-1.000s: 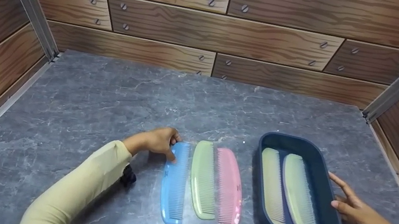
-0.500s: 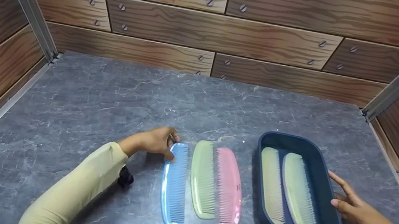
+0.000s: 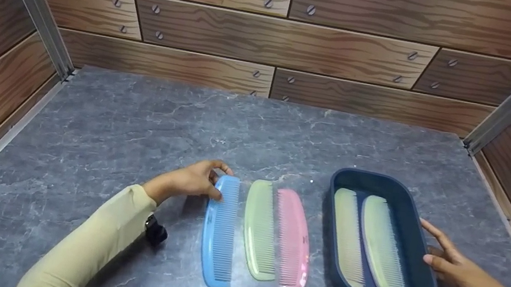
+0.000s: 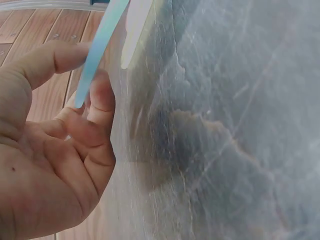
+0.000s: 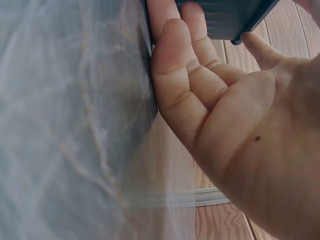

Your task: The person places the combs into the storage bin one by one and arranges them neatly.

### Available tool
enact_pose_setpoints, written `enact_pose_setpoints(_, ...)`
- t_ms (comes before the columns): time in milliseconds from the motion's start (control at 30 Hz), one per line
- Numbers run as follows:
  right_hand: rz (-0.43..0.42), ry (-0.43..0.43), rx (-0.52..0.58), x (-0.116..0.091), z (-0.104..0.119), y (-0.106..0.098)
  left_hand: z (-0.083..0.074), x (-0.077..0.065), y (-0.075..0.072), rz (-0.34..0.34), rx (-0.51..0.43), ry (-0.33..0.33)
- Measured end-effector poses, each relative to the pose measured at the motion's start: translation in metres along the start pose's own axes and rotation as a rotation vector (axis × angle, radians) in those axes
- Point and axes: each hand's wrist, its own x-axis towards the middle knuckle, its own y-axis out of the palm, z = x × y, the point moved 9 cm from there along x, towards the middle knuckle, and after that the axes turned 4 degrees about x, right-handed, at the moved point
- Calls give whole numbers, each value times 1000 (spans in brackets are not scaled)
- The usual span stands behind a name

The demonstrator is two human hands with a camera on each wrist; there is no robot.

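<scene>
My left hand [image 3: 192,179] pinches the far end of a blue comb [image 3: 219,239] between thumb and fingers. In the left wrist view the comb [image 4: 102,50] appears edge-on, tilted over the table. To its right lie a green comb [image 3: 260,230] and a pink comb [image 3: 293,245], teeth facing each other. My right hand [image 3: 461,275] rests against the right wall of a dark blue tray [image 3: 413,223], index finger extended and thumb at the side. Two pale yellow-green combs, one on the left [image 3: 347,238] and one in the middle [image 3: 384,246], lie inside the tray.
A grey marbled tabletop [image 3: 163,114] carries everything. Wood-patterned panels [image 3: 271,39] close off the back and both sides, with metal posts [image 3: 46,16] at the rear corners. Dark wrist devices show below both sleeves.
My left hand has shifted slightly left with the blue comb, moving it a little away from the green one. The comb's tilt has altered. My right hand and the tray stay put.
</scene>
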Motion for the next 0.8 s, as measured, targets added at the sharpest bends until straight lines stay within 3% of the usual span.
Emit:
enact_pose_setpoints(400,28,-18,49,-1,2,3,1,-4,10,100,-111,-8)
enact_pose_setpoints(800,17,-19,37,0,0,2,-10,-9,5,6,-109,26)
